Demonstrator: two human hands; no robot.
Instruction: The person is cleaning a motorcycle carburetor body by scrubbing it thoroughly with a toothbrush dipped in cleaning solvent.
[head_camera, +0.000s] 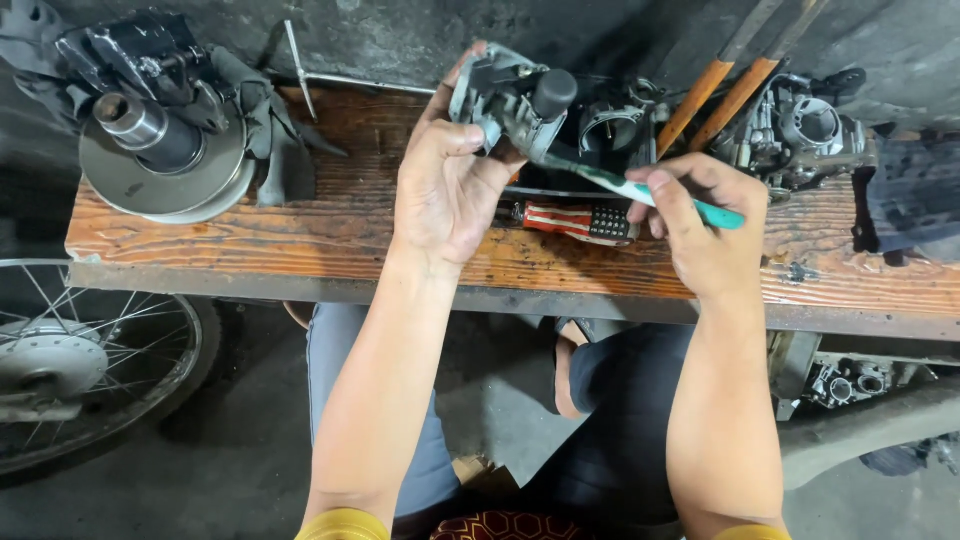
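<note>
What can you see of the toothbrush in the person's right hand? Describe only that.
The toothbrush has a slim teal and white plastic handle. The right hand grips its rear end, so it slants up to the left. Its head end meets the grey metal carburettor held by the left hand; the bristles are hidden.

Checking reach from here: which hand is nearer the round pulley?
Left. The left hand is right of the round pulley, holding a carburetor; the right hand lies farther right.

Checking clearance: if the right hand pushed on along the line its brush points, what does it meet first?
The right hand aims the toothbrush up-left; its head already sits at the grey metal part in the left hand. Depth unclear.
</note>
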